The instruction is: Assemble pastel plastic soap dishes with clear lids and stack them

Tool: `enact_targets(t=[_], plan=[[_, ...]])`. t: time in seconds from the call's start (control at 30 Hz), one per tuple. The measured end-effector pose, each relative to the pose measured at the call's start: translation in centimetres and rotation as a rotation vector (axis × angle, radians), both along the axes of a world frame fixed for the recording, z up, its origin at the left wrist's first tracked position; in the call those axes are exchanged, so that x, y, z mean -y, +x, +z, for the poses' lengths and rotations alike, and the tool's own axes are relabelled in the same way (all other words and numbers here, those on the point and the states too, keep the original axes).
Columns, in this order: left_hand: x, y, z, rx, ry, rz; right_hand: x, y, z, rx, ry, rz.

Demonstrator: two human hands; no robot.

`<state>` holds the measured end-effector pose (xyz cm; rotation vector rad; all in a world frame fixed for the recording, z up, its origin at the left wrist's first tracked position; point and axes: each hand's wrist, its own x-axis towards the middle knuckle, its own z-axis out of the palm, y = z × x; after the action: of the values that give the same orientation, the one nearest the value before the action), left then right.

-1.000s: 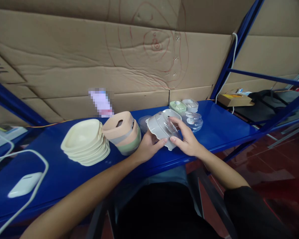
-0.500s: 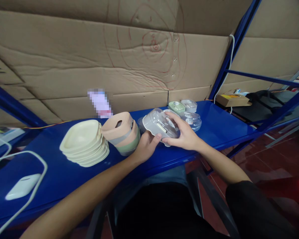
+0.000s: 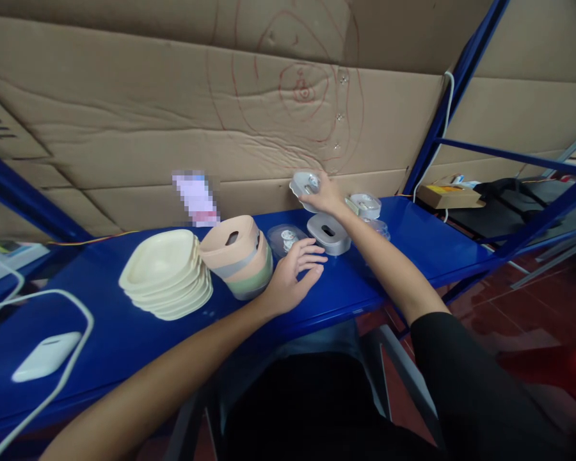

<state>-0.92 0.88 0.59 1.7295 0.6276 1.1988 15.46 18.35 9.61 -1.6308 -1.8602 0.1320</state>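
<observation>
My right hand (image 3: 329, 194) grips a small rounded plastic container (image 3: 303, 184) with a clear cover, raised near the cardboard at the back of the blue table. My left hand (image 3: 295, 275) is open over the table's front, fingers stretched to the right, with nothing in it. Just behind its fingers lies a clear plastic lid (image 3: 284, 238). A grey oval piece with a dark slot (image 3: 330, 234) sits right of that lid. Left of my left hand stands a stack of slotted peach, grey and green pieces (image 3: 237, 256).
A stack of cream square dishes (image 3: 163, 269) stands on the blue table (image 3: 105, 333). Farther left are a white case (image 3: 47, 356) and a white cable (image 3: 84, 307). A clear-lidded container (image 3: 365, 205) sits beyond my right forearm. A blurred phone-like shape (image 3: 195, 198) leans against the cardboard.
My right hand has lifted the container up and back toward the cardboard. My left hand has let go of it and opened. The grey slotted piece is now uncovered to view.
</observation>
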Motion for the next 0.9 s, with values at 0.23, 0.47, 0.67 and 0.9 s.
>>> enact_targets(t=[0.23,0.47,0.67,0.9], plan=[[-0.1,0.1,-0.1,-0.060,0.015,0.027,-0.4,-1.9,-1.4,0.102,0.006,-0.068],[0.1,0.2,0.2,-0.091,0.013,0.046,-1.0,-2.0,-3.0,0.160,0.021,-0.098],[0.2,0.2,0.3,-0.103,0.017,0.046,-0.8,-2.2,-3.1,0.206,-0.200,-0.109],[0.2,0.3,0.3,-0.116,0.026,0.040,-2.6,-2.1,-3.3,0.335,-0.391,-0.110]])
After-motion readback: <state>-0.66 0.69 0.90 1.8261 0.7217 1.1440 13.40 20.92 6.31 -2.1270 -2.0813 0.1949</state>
